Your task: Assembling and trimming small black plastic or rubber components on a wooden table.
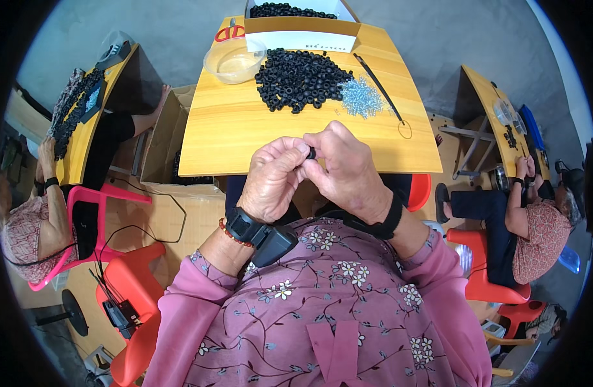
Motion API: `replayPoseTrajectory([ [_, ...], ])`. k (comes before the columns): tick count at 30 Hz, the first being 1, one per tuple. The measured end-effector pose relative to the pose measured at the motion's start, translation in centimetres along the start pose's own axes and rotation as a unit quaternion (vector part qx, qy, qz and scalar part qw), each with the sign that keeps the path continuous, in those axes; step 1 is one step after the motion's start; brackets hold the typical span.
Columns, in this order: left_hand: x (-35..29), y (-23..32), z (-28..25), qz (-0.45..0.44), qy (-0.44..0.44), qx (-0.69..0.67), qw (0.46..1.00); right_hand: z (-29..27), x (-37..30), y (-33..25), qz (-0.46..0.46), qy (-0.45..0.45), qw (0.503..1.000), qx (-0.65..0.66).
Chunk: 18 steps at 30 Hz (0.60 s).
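Observation:
Just beyond the near edge of my table, both hands meet in front of my chest. My left hand (274, 175) is closed, pinching a small black round piece (311, 153) between thumb and fingertips. My right hand (349, 169) is curled shut against that piece; whatever lies inside its fingers is hidden. Ahead on the table lies a heap of small black round pieces (297, 79). Touching its right side is a smaller pile of tiny pale-blue, clear pieces (362, 98). To the right rests a thin black stick (379, 85).
The wooden table (225, 138) also bears a clear plastic bowl (220, 63), red-handled scissors (224, 33) and a white box (296, 42) of black pieces. A cardboard carton (156, 155) stands on the floor at left. Two people sit at side tables; red chairs (132, 277) are near me.

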State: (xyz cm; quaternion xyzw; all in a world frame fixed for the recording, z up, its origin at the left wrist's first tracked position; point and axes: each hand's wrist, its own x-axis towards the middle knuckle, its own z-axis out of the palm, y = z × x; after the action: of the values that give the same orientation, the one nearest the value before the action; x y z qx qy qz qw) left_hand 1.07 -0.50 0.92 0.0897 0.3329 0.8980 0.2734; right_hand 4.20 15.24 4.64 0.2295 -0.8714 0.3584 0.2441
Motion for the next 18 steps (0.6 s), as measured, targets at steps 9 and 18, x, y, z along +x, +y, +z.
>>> replayPoseTrajectory([
  [9, 0.3, 0.3, -0.5, 0.029, -0.021, 0.064, 0.997, -3.4, 1.3, 0.3, 0.084, -0.108, 0.976, 0.168],
  [18, 0.2, -0.2, -0.2, 0.047, -0.007, 0.111, 0.993, -4.1, 1.5, 0.6, 0.162, -0.135, 0.958, 0.193],
])
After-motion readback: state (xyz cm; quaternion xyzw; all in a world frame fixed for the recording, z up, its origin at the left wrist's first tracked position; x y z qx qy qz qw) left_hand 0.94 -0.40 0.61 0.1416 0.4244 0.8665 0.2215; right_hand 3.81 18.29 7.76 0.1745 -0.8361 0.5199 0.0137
